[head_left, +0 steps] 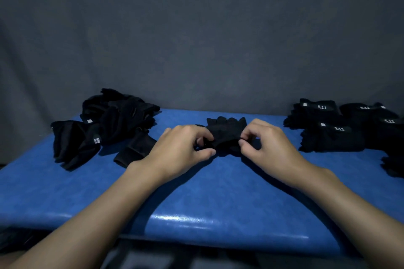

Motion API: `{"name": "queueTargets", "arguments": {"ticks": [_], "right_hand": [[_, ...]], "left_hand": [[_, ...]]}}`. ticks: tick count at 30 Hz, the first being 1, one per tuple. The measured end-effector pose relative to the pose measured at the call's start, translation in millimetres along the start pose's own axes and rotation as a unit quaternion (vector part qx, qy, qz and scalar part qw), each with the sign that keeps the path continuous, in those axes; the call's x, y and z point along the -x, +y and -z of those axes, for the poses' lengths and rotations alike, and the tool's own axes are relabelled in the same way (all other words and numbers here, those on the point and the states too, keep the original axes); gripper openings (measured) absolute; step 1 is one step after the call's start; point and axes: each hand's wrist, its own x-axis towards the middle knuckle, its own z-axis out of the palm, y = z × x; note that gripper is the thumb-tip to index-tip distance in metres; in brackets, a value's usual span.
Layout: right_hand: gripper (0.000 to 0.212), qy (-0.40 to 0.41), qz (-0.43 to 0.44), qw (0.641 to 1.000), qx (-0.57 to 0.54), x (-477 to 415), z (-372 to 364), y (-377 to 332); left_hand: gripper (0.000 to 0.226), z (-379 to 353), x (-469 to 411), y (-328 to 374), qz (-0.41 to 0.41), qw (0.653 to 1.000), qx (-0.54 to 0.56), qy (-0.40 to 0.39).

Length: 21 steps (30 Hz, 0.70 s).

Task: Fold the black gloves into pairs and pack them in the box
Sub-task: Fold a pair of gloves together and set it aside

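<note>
Your left hand (182,148) and right hand (265,142) each pinch one side of the glove pair (226,134) mid-table (196,192), fingertips pointing away, likely steadying the cuff for folding. Loose gloves (113,122) lie left; folded pairs (328,126) right. No box visible.

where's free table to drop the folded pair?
Bare blue table runs along the near edge under both forearms. A narrower strip lies between the right hand and the stacked 5.11 gloves. The loose glove heap crowds the far left, and the held gloves fill the centre.
</note>
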Motion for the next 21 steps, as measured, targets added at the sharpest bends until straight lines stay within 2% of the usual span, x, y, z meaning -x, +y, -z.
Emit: {"name": "queueTargets", "arguments": {"ticks": [2, 4, 6, 7, 10, 13, 15, 17, 19, 21], "right_hand": [[0.005, -0.022, 0.011, 0.999, 0.033, 5.0, 4.0, 1.3], [0.020, -0.035, 0.024, 0.998, 0.044, 5.8, 4.8, 1.7], [0.036, -0.043, 0.029, 0.998, 0.025, 4.0, 2.8, -1.2], [0.037, -0.048, 0.029, 0.998, 0.016, 3.5, 0.6, -1.4], [0.029, -0.057, 0.008, 0.998, -0.005, 5.2, -5.7, 4.2], [0.020, -0.049, -0.016, 0.998, -0.020, 4.1, -7.2, 7.4], [0.035, -0.062, -0.031, 0.997, -0.016, 3.7, -6.5, 6.0], [0.050, -0.093, -0.048, 0.995, -0.002, 3.1, -5.0, 5.5], [0.056, -0.118, -0.061, 0.991, 0.011, 2.5, -4.4, 6.0], [0.057, -0.121, -0.059, 0.991, 0.017, 1.4, -5.3, 7.7]], "left_hand": [[0.010, -2.6, 0.4, 3.9, -0.025, 1.000, -0.001, -0.002], [0.008, -5.1, 1.1, 5.8, -0.051, 0.999, -0.005, -0.010], [0.018, -7.2, 1.7, 6.3, -0.060, 0.998, -0.027, -0.023], [0.028, -8.1, 1.7, 6.8, -0.056, 0.997, -0.038, -0.024], [0.044, -9.1, -0.9, 11.0, -0.036, 0.999, -0.031, 0.021], [0.031, -8.1, -5.1, 13.0, -0.044, 0.996, -0.054, 0.053], [0.032, -8.7, -6.5, 11.0, -0.040, 0.997, -0.069, 0.010], [0.053, -11.1, -7.8, 8.4, -0.034, 0.994, -0.099, -0.042], [0.068, -12.7, -9.5, 7.9, -0.027, 0.988, -0.133, -0.071], [0.073, -12.6, -10.4, 8.3, -0.020, 0.986, -0.146, -0.080]]}}
